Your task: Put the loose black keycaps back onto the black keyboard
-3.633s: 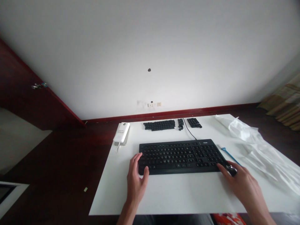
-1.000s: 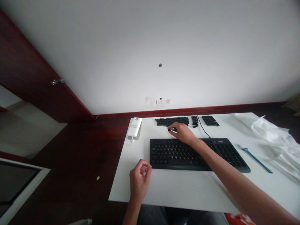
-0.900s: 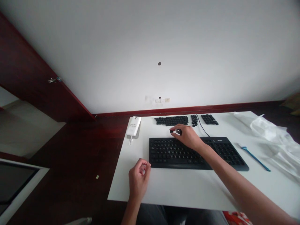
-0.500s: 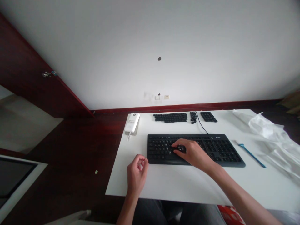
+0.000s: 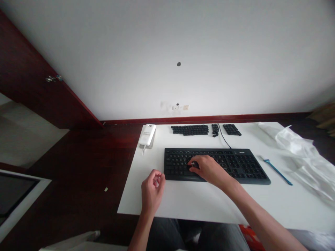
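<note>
A black keyboard [image 5: 242, 179] lies on the white table [image 5: 183, 200]. My right hand [image 5: 206, 167] is over its middle, fingers and thumb curled down onto the keys. Whatever is between these fingertips is dark and cannot be made out. My left hand [image 5: 153, 186] rests by the keyboard's front left corner, its fingers curled in against the thumb; what they hold, if anything, is hidden. Loose black keycaps are laid out in blocks at the back edge: a wide block [image 5: 192, 130], a narrow one [image 5: 215, 129] and a squarish one [image 5: 231, 129].
A white device [image 5: 147, 135], like a power bank with a cord loop, lies at the back left. To the right are a blue brush [image 5: 278, 172] and crumpled white plastic [image 5: 295, 141]. The keyboard cable [image 5: 224, 136] runs to the back edge. A dark red door [image 5: 39, 76] stands at left.
My right hand has shifted slightly left across the keys, its fingers still curled. My left hand keeps its pose. The whole view has moved a little.
</note>
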Demonstrator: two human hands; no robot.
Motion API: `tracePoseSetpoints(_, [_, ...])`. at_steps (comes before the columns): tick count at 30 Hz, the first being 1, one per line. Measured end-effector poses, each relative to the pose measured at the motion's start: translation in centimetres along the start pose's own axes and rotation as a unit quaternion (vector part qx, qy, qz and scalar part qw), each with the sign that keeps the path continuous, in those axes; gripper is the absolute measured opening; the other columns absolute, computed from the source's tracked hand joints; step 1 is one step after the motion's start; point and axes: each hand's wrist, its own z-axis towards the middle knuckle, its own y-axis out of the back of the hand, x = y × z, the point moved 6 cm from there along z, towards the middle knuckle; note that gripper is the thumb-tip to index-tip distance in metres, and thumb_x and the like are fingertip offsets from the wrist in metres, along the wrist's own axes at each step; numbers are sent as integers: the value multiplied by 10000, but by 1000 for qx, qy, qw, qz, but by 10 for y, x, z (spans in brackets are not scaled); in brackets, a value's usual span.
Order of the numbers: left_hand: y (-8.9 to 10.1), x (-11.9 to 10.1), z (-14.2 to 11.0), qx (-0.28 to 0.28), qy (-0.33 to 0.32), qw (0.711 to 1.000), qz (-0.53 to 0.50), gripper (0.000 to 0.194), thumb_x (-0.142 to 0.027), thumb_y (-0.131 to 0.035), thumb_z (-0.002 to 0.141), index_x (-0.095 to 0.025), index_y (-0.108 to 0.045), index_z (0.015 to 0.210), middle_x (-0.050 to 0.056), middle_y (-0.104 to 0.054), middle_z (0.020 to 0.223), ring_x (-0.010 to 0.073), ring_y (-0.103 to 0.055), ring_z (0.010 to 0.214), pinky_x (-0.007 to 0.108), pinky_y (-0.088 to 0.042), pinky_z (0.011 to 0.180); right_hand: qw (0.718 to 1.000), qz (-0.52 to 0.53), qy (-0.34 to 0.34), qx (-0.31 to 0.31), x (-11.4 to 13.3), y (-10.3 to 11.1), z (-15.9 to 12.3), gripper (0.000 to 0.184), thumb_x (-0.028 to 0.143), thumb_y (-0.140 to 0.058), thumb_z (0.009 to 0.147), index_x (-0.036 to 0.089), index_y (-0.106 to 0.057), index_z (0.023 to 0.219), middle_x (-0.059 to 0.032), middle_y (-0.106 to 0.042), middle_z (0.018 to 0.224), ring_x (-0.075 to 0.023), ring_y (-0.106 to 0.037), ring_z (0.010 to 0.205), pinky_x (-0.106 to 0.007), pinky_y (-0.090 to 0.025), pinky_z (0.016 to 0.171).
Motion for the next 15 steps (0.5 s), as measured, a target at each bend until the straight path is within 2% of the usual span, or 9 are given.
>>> tracePoseSetpoints(9, [-1,-1,0,7,-2,1000,6,266,-431,-585,979,-199,-620,852,-27,-572,656,114,-510,596,197,-396,582,998,-54,-5,18,2,-2,3,177,217,-723,930,240,-785,1094,-50,-787,1125,-302,-747,1037,-350,-526,855])
tracePoseSetpoints(15, [-1,-1,0,12,-4,1000,13,262,-425,-587,978,-198,-619,851,-27,-577,651,111,-496,584,198,-395,581,994,-102,-8,36,10,1,9,153,178,-757,893,212,-772,1042,-81,-794,1075,-348,-765,1021,-377,-552,836])
